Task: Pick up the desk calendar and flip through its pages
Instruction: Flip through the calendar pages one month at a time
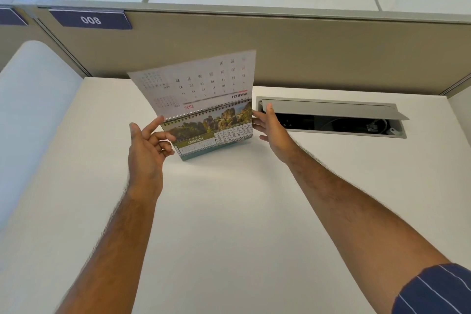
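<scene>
So the desk calendar (207,127) is up off the white desk (229,211), held in the air out in front of the beige partition (305,53), a bit left of the open cable tray (331,120) sunk into the desktop. The right hand (274,130) has it by the right edge, fingers wrapped around that side, thumb pointing up past the corner of the tray lid. The left hand (146,146) is at the left end of the spiral binding (206,111), fingers loosely curled and the index finger sticking up against the bottom corner of a page (196,79) that's lifted straight up over the coil. Can't honestly tell if it's pinching that page or just nudging it. The raised page reads upside down, MARCH and 2026 with big date numbers, and it looks a little motion-blurred. The sheet facing the camera also says MARCH, with a rocky landscape photo and a small date grid. Both forearms are bare, with a striped navy sleeve (433,290) at bottom right. A blue tag reading 008 (90,19) hangs on the partition.
</scene>
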